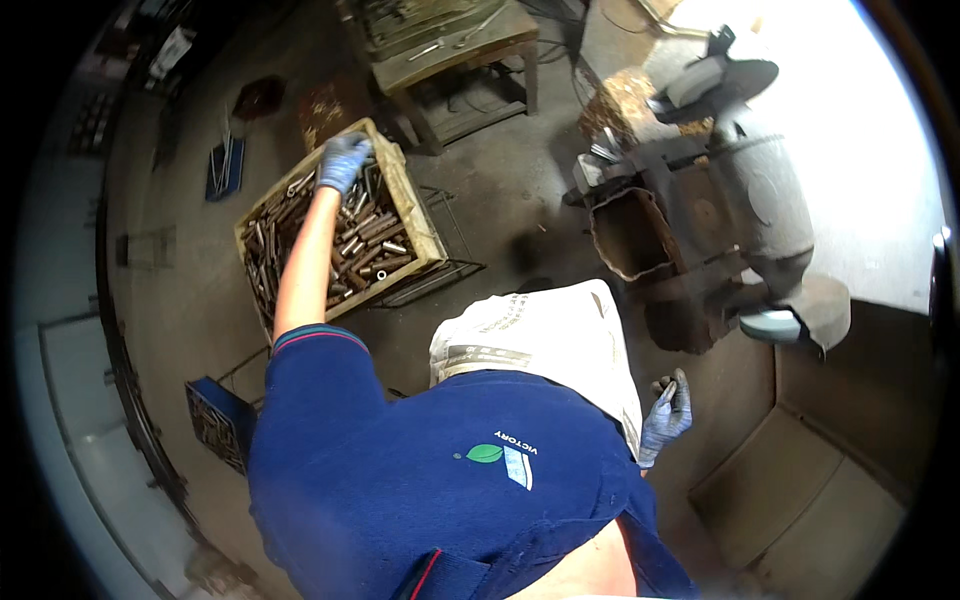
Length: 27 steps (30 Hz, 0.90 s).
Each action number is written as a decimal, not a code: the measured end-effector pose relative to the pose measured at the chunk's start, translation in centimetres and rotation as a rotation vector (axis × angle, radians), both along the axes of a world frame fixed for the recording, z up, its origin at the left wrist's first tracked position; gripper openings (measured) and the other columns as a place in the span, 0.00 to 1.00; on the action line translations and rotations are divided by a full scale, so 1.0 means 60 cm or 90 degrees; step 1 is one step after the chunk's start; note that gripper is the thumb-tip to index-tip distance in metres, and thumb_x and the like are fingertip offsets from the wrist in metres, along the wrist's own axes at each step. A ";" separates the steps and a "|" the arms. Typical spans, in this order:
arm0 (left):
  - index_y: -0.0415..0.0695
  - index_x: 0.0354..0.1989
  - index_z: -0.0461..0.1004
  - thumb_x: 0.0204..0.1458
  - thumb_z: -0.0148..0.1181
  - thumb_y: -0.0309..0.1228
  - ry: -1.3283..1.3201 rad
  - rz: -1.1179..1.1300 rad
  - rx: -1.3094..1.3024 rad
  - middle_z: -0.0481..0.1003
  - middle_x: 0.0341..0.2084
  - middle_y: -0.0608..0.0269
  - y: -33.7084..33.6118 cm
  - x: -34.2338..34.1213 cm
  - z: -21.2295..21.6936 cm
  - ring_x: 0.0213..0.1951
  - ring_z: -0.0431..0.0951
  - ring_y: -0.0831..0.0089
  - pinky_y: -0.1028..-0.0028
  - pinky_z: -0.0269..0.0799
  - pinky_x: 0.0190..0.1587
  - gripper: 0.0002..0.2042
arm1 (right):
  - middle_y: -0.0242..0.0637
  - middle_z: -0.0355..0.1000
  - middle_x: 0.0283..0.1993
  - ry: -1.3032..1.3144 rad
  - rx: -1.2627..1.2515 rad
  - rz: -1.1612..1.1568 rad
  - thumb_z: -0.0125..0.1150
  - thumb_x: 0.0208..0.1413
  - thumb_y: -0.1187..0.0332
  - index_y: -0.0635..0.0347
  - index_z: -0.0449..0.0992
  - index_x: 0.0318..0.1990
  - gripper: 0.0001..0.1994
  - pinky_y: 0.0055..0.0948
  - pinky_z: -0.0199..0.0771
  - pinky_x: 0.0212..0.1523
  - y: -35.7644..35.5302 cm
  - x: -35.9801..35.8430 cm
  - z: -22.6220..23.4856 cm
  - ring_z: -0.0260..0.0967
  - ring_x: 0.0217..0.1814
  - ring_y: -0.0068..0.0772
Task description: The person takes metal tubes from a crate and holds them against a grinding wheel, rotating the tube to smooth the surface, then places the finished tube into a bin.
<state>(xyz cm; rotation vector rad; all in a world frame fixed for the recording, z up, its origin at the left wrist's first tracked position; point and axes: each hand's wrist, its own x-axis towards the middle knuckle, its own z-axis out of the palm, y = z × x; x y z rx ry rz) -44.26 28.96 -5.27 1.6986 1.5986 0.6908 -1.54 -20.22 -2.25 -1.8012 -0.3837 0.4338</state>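
Observation:
My left hand [344, 163], in a blue-grey knit glove, reaches out over a wooden crate [412, 208] at its far corner. Short dark metal tubes [362, 238] fill the crate, lying in all directions. The fingers point down among the tubes, so their tips and anything they grip are hidden. Beside my right hip, my right hand [667, 418] is raised in a similar glove with dark fingertips. Its fingers are loosely bent and apart, with nothing seen in them. A white cloth apron [545, 335] covers my lap.
A bench grinder [765, 190] with wheels at both ends stands to the right, an open metal box [630, 235] beside it. The crate rests on a metal-rod stand [440, 270]. Ahead is a worktable [455, 60] with tools. Blue bins [222, 425] sit at the left.

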 end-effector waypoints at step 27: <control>0.45 0.43 0.75 0.43 0.58 0.42 0.354 0.316 -0.202 0.72 0.46 0.51 0.101 0.001 -0.142 0.50 0.72 0.56 0.62 0.70 0.48 0.20 | 0.40 0.74 0.40 -0.056 -0.179 0.102 0.56 0.52 0.80 0.69 0.75 0.42 0.10 0.23 0.73 0.37 0.025 0.015 0.018 0.71 0.36 0.26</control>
